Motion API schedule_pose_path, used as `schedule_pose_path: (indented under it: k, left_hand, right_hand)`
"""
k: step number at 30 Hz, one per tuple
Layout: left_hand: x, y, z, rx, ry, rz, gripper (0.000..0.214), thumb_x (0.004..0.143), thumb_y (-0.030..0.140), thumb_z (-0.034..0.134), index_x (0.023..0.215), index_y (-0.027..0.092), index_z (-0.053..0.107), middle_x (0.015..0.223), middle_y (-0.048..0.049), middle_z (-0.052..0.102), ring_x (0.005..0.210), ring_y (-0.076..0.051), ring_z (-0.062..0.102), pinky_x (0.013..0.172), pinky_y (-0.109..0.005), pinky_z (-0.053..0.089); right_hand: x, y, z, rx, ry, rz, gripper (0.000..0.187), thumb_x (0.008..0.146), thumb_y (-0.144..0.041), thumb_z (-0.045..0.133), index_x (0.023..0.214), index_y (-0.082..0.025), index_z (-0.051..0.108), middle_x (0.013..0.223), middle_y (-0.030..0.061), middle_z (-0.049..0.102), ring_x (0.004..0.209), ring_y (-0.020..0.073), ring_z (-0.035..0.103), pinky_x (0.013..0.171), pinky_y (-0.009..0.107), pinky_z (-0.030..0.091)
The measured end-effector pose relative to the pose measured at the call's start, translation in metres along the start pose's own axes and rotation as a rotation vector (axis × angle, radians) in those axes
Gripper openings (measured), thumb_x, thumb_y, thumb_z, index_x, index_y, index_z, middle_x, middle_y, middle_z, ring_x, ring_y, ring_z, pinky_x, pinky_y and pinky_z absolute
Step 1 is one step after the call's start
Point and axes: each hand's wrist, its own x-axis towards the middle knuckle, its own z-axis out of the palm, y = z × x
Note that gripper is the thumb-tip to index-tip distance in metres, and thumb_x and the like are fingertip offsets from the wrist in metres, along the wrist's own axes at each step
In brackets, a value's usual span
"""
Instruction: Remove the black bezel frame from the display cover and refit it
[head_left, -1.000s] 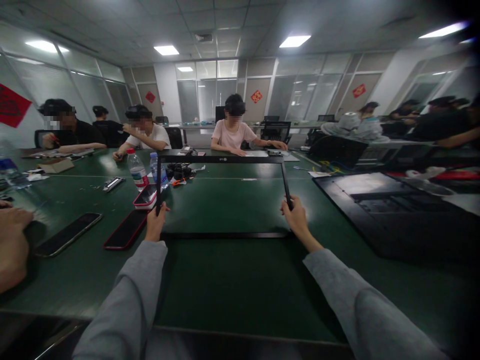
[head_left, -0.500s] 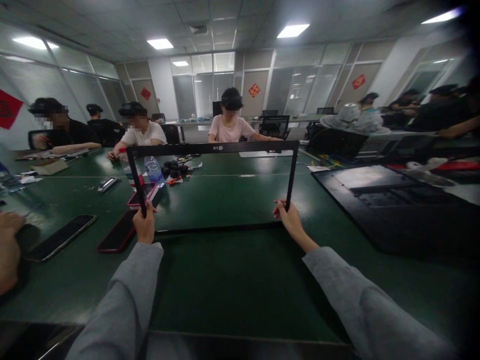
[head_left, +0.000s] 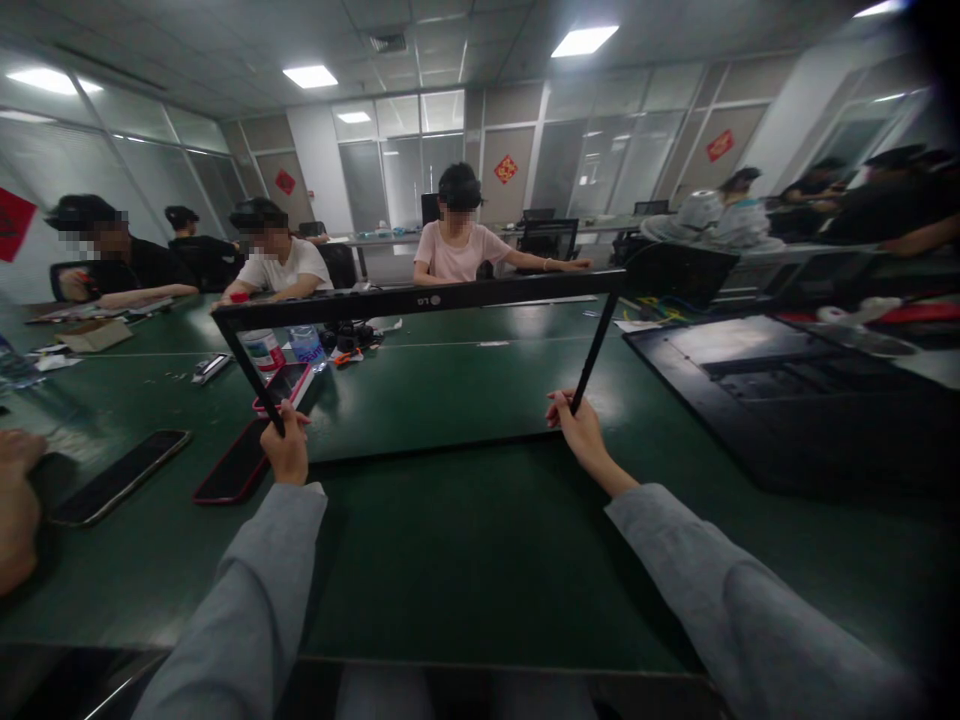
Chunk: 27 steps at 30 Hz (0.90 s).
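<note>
Both my hands hold a thin black monitor bezel (head_left: 517,290), an empty rectangular frame with an LG logo on its long far bar. My left hand (head_left: 286,447) is closed around its left side bar, close to the lower corner. On the opposite side bar, my right hand (head_left: 579,430) grips at about the same height. The bezel is tilted above the green table (head_left: 480,560), which shows through its opening. Just beside my left hand lies a red-edged phone (head_left: 231,465).
Another dark phone (head_left: 124,478) lies at left, near another person's hand (head_left: 19,500). Water bottles (head_left: 306,345) stand beyond my left hand. At right rests a large black panel (head_left: 750,400). A co-worker in pink (head_left: 459,250) sits across the table.
The bezel's far bar has swung nearer and looks wider, now sloping up to the right. My hands keep their grip in nearly the same places. The view has shifted slightly.
</note>
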Motion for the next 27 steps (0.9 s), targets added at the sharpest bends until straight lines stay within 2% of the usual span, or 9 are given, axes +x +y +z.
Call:
schedule_pose_path:
  k: [6, 12, 17, 24, 27]
  left_hand:
    - [-0.003, -0.002, 0.001, 0.026, -0.026, 0.012, 0.059, 0.089, 0.067, 0.045, 0.061, 0.016, 0.058, 0.045, 0.0032, 0.042, 0.040, -0.009, 0.040, 0.042, -0.022, 0.030]
    - [-0.005, -0.001, -0.001, 0.041, -0.040, 0.019, 0.059, 0.090, 0.067, 0.043, 0.063, 0.016, 0.058, 0.046, 0.0033, 0.042, 0.041, -0.009, 0.040, 0.042, -0.022, 0.031]
    - [-0.005, 0.004, -0.002, 0.028, -0.133, 0.001, 0.056, 0.089, 0.066, 0.046, 0.068, 0.016, 0.059, 0.047, 0.0033, 0.044, 0.040, -0.008, 0.040, 0.040, -0.021, 0.032]
    - [-0.009, 0.006, -0.001, 0.052, -0.273, 0.004, 0.045, 0.087, 0.061, 0.052, 0.079, 0.017, 0.059, 0.050, 0.0042, 0.049, 0.039, -0.009, 0.044, 0.040, -0.020, 0.035]
    - [-0.009, 0.005, -0.001, 0.062, -0.317, 0.001, 0.042, 0.087, 0.058, 0.054, 0.081, 0.017, 0.060, 0.052, 0.0037, 0.051, 0.041, -0.009, 0.047, 0.042, -0.021, 0.038]
  right_hand:
    - [-0.005, -0.008, 0.004, 0.155, -0.006, 0.154, 0.061, 0.076, -0.079, 0.057, 0.089, -0.019, 0.058, 0.066, 0.0022, 0.061, 0.055, 0.0145, 0.058, 0.053, 0.029, 0.048]
    - [-0.004, -0.010, 0.004, 0.145, -0.008, 0.159, 0.061, 0.075, -0.080, 0.057, 0.088, -0.020, 0.059, 0.065, 0.0015, 0.060, 0.055, 0.0141, 0.056, 0.052, 0.028, 0.046]
    - [-0.002, -0.005, 0.005, 0.166, 0.009, 0.169, 0.061, 0.075, -0.079, 0.058, 0.088, -0.019, 0.059, 0.065, 0.0011, 0.059, 0.054, 0.0136, 0.055, 0.052, 0.028, 0.045]
    - [0.002, 0.004, 0.002, 0.151, 0.128, 0.165, 0.057, 0.078, -0.077, 0.055, 0.086, -0.021, 0.058, 0.062, -0.0008, 0.054, 0.051, 0.0117, 0.049, 0.047, 0.026, 0.039]
    - [0.003, 0.005, 0.000, 0.136, 0.141, 0.162, 0.056, 0.079, -0.077, 0.054, 0.086, -0.021, 0.058, 0.060, -0.0013, 0.052, 0.051, 0.0119, 0.048, 0.046, 0.025, 0.037]
